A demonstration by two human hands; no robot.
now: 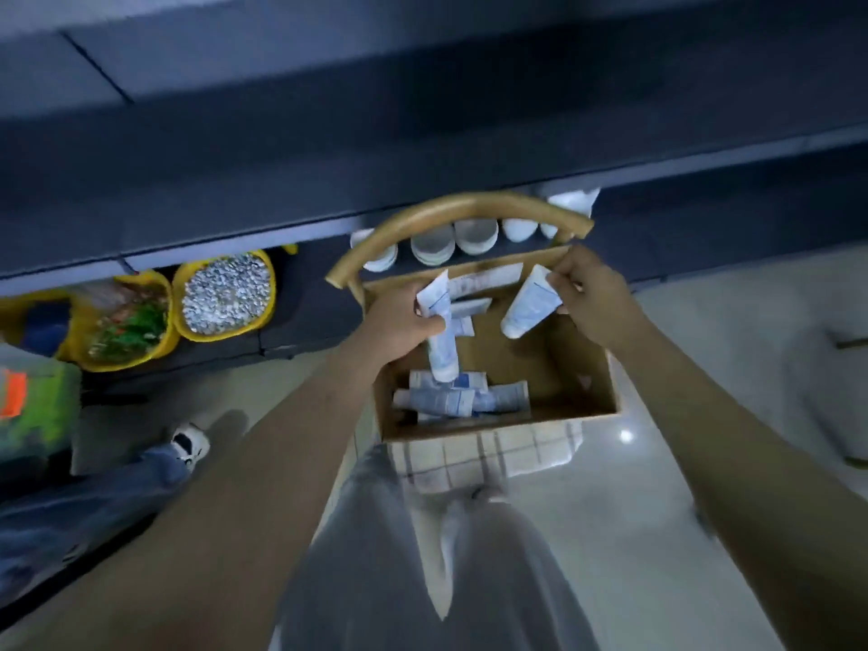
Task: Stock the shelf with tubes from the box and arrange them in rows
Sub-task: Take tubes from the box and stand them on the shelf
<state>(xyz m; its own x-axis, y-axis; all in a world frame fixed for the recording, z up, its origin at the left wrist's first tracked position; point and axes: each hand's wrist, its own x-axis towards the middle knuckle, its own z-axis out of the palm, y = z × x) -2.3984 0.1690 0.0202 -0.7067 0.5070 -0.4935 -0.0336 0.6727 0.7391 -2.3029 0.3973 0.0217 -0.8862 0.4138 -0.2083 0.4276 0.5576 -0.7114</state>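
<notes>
- Gripping a bunch of tubes point(442, 350), the left hand point(404, 321) has its fingers and thumb curled round their middles. The flat crimped ends fan out on the far side of the fist and one cap points down into the box. How many tubes it holds is hard to tell.
- The right hand point(589, 296) pinches the flat end of a single tube point(530, 303) between its fingertips. This white-and-blue tube is tilted, with its cap end lower and to the left.
- Both hands are above the open cardboard box point(580, 368), the left over its left wall and the right over its far right corner. The two held lots are near each other but apart.
- Loose tubes point(458, 397) lie jumbled on the box bottom at the near side, directly below the left hand, and a few more lean against the far wall.
- The box sits on a checked cloth point(493, 458), with a curved wooden chair backrest point(451, 213) arching just beyond it.
- Farther off runs the dark blue shelf point(422, 133). White bowls point(472, 237) stand under its edge, and yellow tubs point(225, 293) sit to the left.
- Grey trousers point(375, 556) fill the near middle over a pale floor point(657, 462). A white shoe point(190, 444) shows at near left.
</notes>
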